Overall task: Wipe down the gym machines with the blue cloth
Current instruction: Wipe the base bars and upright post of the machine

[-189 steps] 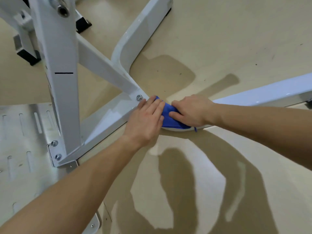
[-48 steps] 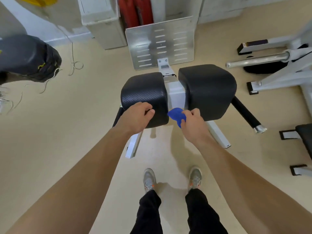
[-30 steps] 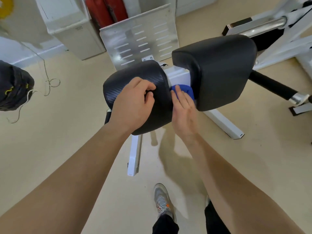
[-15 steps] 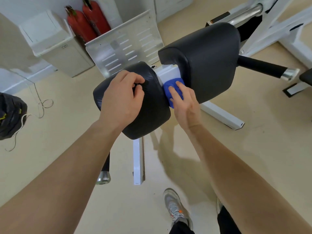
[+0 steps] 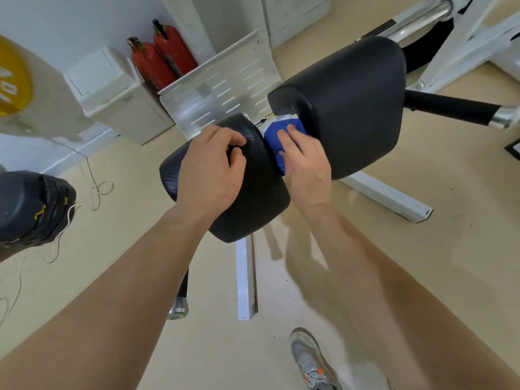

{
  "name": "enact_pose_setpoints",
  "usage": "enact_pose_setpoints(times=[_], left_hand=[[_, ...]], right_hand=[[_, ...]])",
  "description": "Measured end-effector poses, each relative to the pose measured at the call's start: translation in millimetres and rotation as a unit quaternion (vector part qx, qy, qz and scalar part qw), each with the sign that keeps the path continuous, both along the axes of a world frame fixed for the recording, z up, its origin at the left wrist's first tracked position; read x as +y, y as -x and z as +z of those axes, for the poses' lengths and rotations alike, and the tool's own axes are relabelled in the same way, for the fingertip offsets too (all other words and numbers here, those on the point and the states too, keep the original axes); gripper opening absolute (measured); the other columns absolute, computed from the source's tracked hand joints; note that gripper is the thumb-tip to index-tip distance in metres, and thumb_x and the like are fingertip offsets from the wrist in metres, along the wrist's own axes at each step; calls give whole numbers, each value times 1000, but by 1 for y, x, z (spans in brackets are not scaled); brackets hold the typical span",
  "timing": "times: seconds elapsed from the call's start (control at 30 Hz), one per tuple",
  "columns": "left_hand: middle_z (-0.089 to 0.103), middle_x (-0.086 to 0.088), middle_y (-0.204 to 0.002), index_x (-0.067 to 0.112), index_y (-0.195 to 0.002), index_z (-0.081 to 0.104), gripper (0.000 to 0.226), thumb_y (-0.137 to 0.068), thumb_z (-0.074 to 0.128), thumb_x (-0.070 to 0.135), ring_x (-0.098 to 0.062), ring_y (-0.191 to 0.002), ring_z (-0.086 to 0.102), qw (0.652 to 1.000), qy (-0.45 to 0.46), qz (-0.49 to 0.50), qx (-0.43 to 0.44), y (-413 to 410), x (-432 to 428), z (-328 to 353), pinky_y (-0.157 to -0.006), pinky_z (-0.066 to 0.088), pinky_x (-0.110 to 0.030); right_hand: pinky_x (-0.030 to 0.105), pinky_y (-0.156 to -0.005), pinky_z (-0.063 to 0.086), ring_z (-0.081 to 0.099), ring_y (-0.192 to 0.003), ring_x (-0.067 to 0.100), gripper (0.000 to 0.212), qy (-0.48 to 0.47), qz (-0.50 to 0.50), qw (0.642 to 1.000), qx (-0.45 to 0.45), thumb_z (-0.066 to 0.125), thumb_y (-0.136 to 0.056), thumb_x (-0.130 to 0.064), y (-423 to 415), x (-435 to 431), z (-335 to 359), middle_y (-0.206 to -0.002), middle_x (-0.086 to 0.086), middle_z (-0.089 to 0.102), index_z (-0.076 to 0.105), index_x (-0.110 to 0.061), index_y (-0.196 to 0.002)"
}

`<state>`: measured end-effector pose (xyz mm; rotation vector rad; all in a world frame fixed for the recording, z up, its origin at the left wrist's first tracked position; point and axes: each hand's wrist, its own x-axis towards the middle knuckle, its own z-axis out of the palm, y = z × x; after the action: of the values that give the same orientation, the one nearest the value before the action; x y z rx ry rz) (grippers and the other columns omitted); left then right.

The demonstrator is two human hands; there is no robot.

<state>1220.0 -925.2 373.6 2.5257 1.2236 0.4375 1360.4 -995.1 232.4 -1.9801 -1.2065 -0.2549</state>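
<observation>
My right hand point(image 5: 305, 161) lies flat, fingers straight, pressing the blue cloth point(image 5: 274, 135) into the narrow gap between two black pads. At 9 o'clock of the cloth, my left hand point(image 5: 211, 170) grips the left pad point(image 5: 253, 209) with curled fingers. The right pad point(image 5: 351, 108) crowds my right hand at 3 o'clock; open floor point(image 5: 422, 277) spreads at 5 o'clock.
</observation>
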Motion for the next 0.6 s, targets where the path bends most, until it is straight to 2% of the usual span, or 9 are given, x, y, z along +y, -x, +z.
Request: enact_pose_setpoints(times=[0.13,0.23,0.37,0.5,0.6], left_hand=[[55,15,-109,30,-108,64,17,-96,52,23,-6,-100,56,1000,9,5,-2,-1,-4,0,-86,46,-22],[57,12,-109,27,-107,65,18,-95,52,22,-7,-99,55,1000,4,-7,5,-1,-5,2,-83,44,-21],[57,11,-109,26,-107,65,18,-95,53,21,-8,-98,56,1000,4,-6,4,-3,-2,2,-82,46,-24],[57,12,-109,26,-107,66,18,-96,52,22,-8,-99,56,1000,14,-5,0,-1,-2,4,-83,47,-24],[57,13,-111,28,-108,65,18,-97,52,23,-7,-101,55,1000,17,-10,12,4,2,5,-86,46,-22]], right_hand=[[41,-95,54,60,-113,30,48,71,0,997,24,73,-86,-7,6,-22,-22,-132,10,63,62,-9,-132],[39,-93,55,62,-108,28,42,42,11,999,9,74,-84,-4,-3,-9,1,-124,9,66,66,-8,-125],[38,-96,52,62,-109,29,42,10,14,1000,13,73,-84,-3,-8,15,35,-123,11,66,66,-5,-125],[43,-92,55,60,-108,30,43,99,-12,993,62,73,-86,-8,8,-20,1,-125,10,64,64,-8,-129],[50,-86,58,60,-107,33,46,154,-7,984,90,75,-83,-4,6,-33,-14,-124,11,64,64,-6,-128]])
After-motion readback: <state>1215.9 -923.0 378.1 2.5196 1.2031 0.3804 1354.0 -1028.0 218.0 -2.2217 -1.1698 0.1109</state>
